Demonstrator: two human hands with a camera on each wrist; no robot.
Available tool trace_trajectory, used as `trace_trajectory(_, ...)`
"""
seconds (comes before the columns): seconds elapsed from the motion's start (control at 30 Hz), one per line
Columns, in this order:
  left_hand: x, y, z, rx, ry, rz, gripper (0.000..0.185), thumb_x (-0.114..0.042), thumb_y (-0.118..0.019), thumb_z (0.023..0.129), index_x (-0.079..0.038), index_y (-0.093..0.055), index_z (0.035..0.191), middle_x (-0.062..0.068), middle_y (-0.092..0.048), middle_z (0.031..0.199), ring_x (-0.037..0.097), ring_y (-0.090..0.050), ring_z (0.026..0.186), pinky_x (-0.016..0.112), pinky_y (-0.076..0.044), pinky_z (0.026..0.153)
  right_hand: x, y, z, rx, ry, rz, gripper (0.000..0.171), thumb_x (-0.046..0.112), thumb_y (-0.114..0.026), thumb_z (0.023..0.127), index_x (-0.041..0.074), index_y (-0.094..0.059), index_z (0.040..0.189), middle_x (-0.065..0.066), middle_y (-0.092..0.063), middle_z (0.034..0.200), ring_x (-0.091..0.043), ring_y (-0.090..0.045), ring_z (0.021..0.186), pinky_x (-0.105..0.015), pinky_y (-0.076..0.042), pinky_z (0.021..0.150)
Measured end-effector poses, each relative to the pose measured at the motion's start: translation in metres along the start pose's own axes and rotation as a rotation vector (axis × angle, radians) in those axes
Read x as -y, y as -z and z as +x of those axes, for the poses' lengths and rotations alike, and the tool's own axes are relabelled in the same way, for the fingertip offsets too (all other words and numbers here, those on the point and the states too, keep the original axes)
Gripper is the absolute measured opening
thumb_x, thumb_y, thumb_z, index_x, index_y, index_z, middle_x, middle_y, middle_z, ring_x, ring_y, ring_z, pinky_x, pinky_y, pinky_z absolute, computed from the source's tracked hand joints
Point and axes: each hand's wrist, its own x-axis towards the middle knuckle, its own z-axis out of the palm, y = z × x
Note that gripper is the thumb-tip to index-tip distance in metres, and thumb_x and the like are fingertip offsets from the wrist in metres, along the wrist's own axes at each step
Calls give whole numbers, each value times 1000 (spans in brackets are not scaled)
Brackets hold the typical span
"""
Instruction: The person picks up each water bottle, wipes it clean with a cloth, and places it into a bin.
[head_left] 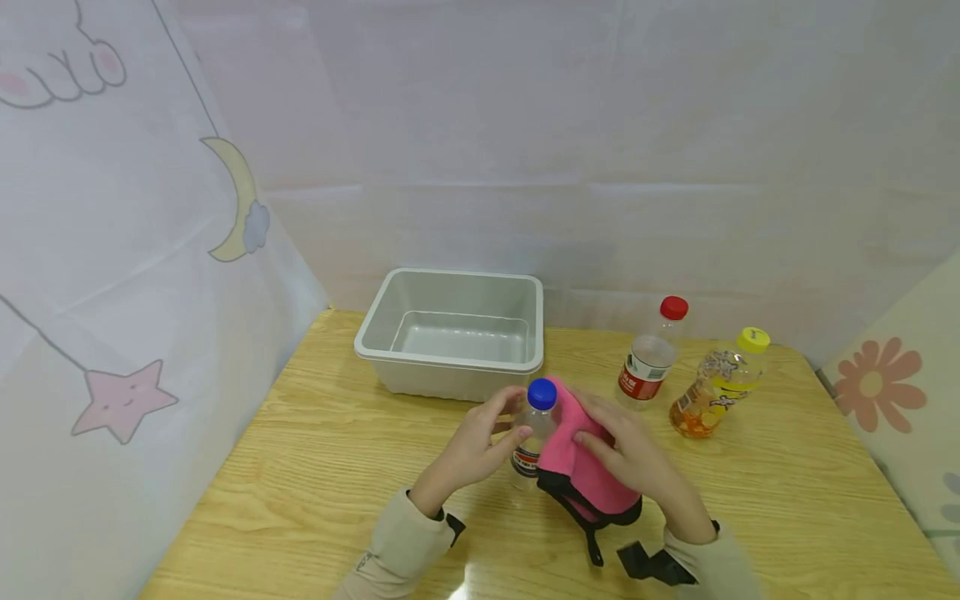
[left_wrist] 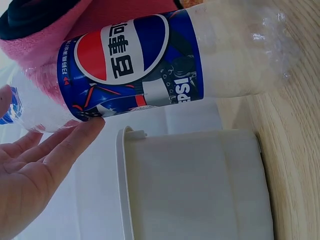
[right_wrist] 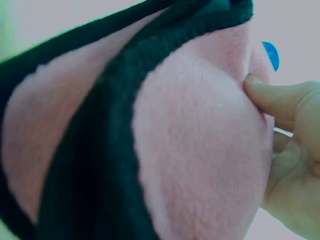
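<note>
A pink cloth with black trim (right_wrist: pixel 200 150) fills the right wrist view, nearest of all, pressed by the right hand (head_left: pixel 637 462), whose fingers curl over it and pinch it against a blue-capped Pepsi bottle (head_left: pixel 534 433). The bottle stands upright near the middle of the table (head_left: pixel 315 467), a little toward its front edge, with the cloth wrapped against its right side. The left hand (head_left: pixel 472 446) touches the bottle's other side with straight, relaxed fingers (left_wrist: pixel 75 140), gripping nothing. Just behind the bottle, toward the table's back edge, sits a grey plastic tub (head_left: pixel 450 333). To the right, near the back right corner, stand a red-capped bottle (head_left: pixel 651 358) and, just beside it, a tilted yellow-capped bottle (head_left: pixel 718 385) with orange liquid. Pale curtains with a moon and a star hang along the left edge.
</note>
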Motion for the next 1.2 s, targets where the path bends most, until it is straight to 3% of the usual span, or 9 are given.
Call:
trace_trajectory(0.13, -14, 5, -2, 3, -5, 6, 39, -2, -53, 90, 11, -39, 125, 27, -50, 121, 37, -51, 108, 39, -50, 85, -12, -12, -9, -15, -35, 87, 49, -4, -66, 78, -6, -51, 125, -19, -56, 120, -30, -56, 104, -31, -50, 83)
trace_trajectory(0.23, -15, 5, -1, 0, -26, 13, 42, -1, -53, 90, 11, -38, 127, 27, -49, 122, 37, -52, 108, 40, -50, 84, -19, -22, -16, -25, -45, 118, 48, -5, -66, 78, -7, -51, 124, -19, -56, 121, -29, -55, 106, -23, -47, 86)
trace_trajectory(0.37, -12, 5, -1, 2, -42, 22, 44, 0, -53, 90, 11, -38, 130, 26, -48, 123, 37, -52, 107, 40, -50, 84, -23, -32, -21, -1, -60, 111, 46, -4, -66, 79, -8, -52, 122, -20, -57, 119, -31, -56, 105, -32, -50, 85)
trace_trajectory(0.53, 11, -2, 0, 0, -32, 17, 47, -3, -53, 91, 8, -36, 133, 24, -47, 126, 36, -51, 109, 40, -49, 84, -24, -39, -24, 40, -85, 93, 45, -1, -65, 80, -8, -52, 123, -20, -56, 120, -35, -54, 107, -45, -49, 83)
trace_trajectory(0.63, 23, -6, 0, -8, -35, 15, 48, -6, -54, 91, 4, -36, 135, 21, -46, 128, 33, -50, 111, 37, -49, 85, -24, -41, -24, 55, -81, 88, 44, -1, -65, 81, -7, -52, 123, -19, -57, 119, -35, -55, 107, -46, -49, 83)
trace_trajectory(0.93, 28, -6, -4, -39, -120, 7, 46, -14, -54, 92, 0, -40, 134, 16, -51, 125, 26, -53, 106, 29, -51, 82, -31, -35, -36, 143, -147, 132, 42, 6, -63, 85, -4, -52, 124, -16, -58, 119, -32, -54, 108, -44, -48, 85)
trace_trajectory(1.2, 29, 0, -9, -55, -121, 27, 46, -12, -55, 91, -1, -40, 134, 16, -49, 128, 29, -52, 109, 30, -51, 82, -26, -6, -58, 184, -231, 6, 42, 9, -63, 85, 2, -53, 125, -10, -58, 119, -27, -56, 107, -41, -49, 84)
